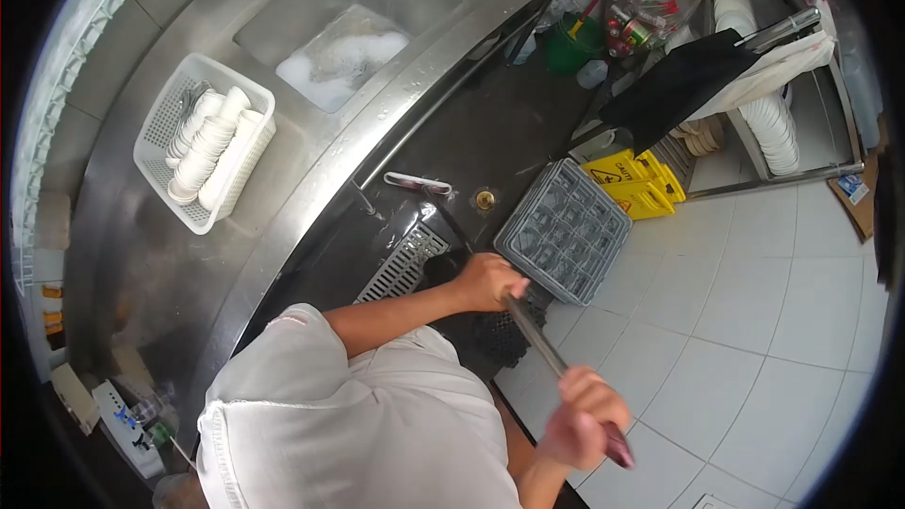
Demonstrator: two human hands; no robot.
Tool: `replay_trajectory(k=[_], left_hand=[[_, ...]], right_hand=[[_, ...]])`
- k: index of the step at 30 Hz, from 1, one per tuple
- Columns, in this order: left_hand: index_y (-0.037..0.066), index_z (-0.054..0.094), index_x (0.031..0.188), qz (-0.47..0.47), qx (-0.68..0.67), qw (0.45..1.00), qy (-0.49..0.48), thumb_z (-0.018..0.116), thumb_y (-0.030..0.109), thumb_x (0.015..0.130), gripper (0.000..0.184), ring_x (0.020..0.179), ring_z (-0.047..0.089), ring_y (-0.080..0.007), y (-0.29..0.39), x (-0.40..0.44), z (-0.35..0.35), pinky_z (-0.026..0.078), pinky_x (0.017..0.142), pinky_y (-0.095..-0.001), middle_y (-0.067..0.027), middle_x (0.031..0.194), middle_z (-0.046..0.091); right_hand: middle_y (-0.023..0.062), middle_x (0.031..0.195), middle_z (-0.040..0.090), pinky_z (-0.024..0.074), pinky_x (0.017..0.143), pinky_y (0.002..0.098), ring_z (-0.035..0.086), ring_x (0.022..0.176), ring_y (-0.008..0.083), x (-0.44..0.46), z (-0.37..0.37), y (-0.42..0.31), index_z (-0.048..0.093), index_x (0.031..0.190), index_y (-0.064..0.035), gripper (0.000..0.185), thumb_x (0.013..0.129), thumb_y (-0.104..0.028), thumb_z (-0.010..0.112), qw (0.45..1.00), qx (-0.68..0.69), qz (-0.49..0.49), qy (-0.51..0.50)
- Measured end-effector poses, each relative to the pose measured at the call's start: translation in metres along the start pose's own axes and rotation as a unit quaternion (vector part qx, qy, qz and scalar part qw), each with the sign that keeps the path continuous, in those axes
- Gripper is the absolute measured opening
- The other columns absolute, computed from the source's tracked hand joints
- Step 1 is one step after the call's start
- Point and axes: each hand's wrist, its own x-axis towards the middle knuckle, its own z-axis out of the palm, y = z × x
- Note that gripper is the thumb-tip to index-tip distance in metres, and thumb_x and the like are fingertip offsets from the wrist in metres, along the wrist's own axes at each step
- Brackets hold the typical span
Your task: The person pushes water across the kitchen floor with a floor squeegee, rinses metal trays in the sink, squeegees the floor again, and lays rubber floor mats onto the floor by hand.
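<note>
Both my hands grip the metal pole of what looks like a floor squeegee, slanting from lower right to upper left. My left hand is closed around its middle. Nearer the dark red end of the pole, my right hand is wrapped around it, slightly blurred. The pole runs down toward a narrow white and dark red squeegee head on the wet dark floor. Part of the lower pole is hard to make out. A round brass drain lies beside the head.
A steel sink holds foamy water. On the counter stands a white basket of stacked cups. Grey racks and a yellow caution sign stand ahead of my hands. A shelf cart holds dishes; a slotted grate lies near my left forearm.
</note>
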Motion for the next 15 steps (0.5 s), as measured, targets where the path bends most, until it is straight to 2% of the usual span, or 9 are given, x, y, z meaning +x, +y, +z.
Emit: replay_trajectory(k=[3, 6, 8, 9, 10, 11, 12, 13, 15], left_hand=[[0.009, 0.053, 0.055, 0.054, -0.018, 0.998, 0.037, 0.069, 0.016, 0.085, 0.035, 0.054, 0.055, -0.0318, 0.027, 0.065, 0.017, 0.044, 0.056, -0.0451, -0.0094, 0.054, 0.052], [0.009, 0.055, 0.059, 0.083, -0.023, 0.993, 0.084, 0.069, 0.015, 0.085, 0.031, 0.060, 0.058, -0.0342, -0.002, 0.144, 0.043, 0.046, 0.059, -0.0460, -0.0110, 0.059, 0.056], [0.006, 0.059, 0.067, 0.057, 0.011, 0.992, 0.113, 0.069, 0.016, 0.086, 0.023, 0.071, 0.061, -0.0372, -0.053, 0.201, 0.067, 0.048, 0.064, -0.0482, -0.0135, 0.070, 0.062], [0.006, 0.061, 0.071, 0.028, 0.023, 0.992, 0.120, 0.068, 0.018, 0.087, 0.021, 0.078, 0.063, -0.0380, -0.089, 0.227, 0.085, 0.049, 0.068, -0.0489, -0.0143, 0.076, 0.063], [0.005, 0.062, 0.075, -0.003, 0.035, 0.991, 0.128, 0.068, 0.020, 0.087, 0.019, 0.084, 0.064, -0.0388, -0.127, 0.247, 0.103, 0.050, 0.072, -0.0496, -0.0150, 0.081, 0.065], [0.006, 0.063, 0.076, -0.036, 0.033, 0.991, 0.125, 0.069, 0.018, 0.085, 0.016, 0.086, 0.065, -0.0377, -0.163, 0.262, 0.119, 0.051, 0.076, -0.0494, -0.0149, 0.083, 0.065], [0.007, 0.064, 0.076, -0.073, 0.031, 0.989, 0.122, 0.070, 0.016, 0.083, 0.013, 0.088, 0.065, -0.0365, -0.196, 0.271, 0.136, 0.051, 0.079, -0.0491, -0.0148, 0.085, 0.066], [0.007, 0.064, 0.077, -0.112, 0.028, 0.986, 0.120, 0.070, 0.014, 0.081, 0.010, 0.090, 0.066, -0.0353, -0.223, 0.275, 0.153, 0.051, 0.083, -0.0489, -0.0147, 0.087, 0.066], [0.008, 0.064, 0.075, -0.038, 0.137, 0.980, 0.139, 0.070, 0.013, 0.081, 0.010, 0.091, 0.066, -0.0343, -0.261, 0.263, 0.180, 0.052, 0.080, -0.0471, -0.0126, 0.084, 0.065]], right_hand=[[0.0002, 0.053, 0.038, 0.0365, 0.062, 0.0361, 0.034, 0.053, 0.0145, 0.027, -0.012, -0.040, 0.040, 0.064, -0.0120, 0.023, 0.076, -0.015, 0.059, 0.998, -0.048, -0.027, -0.001], [0.0021, 0.058, 0.042, 0.0418, 0.070, 0.0379, 0.039, 0.058, 0.0149, 0.076, -0.031, -0.009, 0.043, 0.067, -0.0107, 0.020, 0.079, -0.012, 0.058, 0.994, -0.075, -0.073, -0.018], [0.0045, 0.065, 0.047, 0.0463, 0.084, 0.0441, 0.045, 0.066, 0.0170, 0.128, -0.044, 0.054, 0.048, 0.071, -0.0084, 0.016, 0.083, -0.009, 0.059, 0.989, -0.129, -0.068, 0.005], [0.0082, 0.074, 0.057, 0.0467, 0.095, 0.0509, 0.053, 0.074, 0.0195, 0.157, -0.060, 0.099, 0.056, 0.077, -0.0047, 0.010, 0.087, -0.006, 0.058, 0.989, -0.125, -0.071, -0.016], [0.0113, 0.087, 0.067, 0.0462, 0.101, 0.0484, 0.063, 0.086, 0.0223, 0.182, -0.076, 0.149, 0.063, 0.085, -0.0013, 0.009, 0.091, -0.008, 0.061, 0.984, -0.168, -0.063, -0.007], [0.0131, 0.100, 0.072, 0.0484, 0.100, 0.0404, 0.067, 0.098, 0.0225, 0.204, -0.074, 0.183, 0.067, 0.090, 0.0005, 0.013, 0.095, -0.011, 0.063, 0.966, -0.258, -0.002, 0.022], [0.0123, 0.105, 0.073, 0.0505, 0.095, 0.0345, 0.067, 0.103, 0.0220, 0.222, -0.089, 0.235, 0.067, 0.089, 0.0002, 0.011, 0.095, -0.010, 0.067, 0.971, -0.240, 0.018, 0.009], [0.0106, 0.102, 0.072, 0.0508, 0.089, 0.0314, 0.066, 0.099, 0.0204, 0.235, -0.108, 0.289, 0.064, 0.085, -0.0003, 0.008, 0.092, 0.000, 0.067, 0.976, -0.212, -0.034, -0.046], [0.0084, 0.088, 0.066, 0.0496, 0.075, 0.0278, 0.062, 0.083, 0.0167, 0.234, -0.135, 0.348, 0.057, 0.079, -0.0002, 0.015, 0.090, 0.005, 0.065, 0.963, -0.250, -0.024, -0.096]])
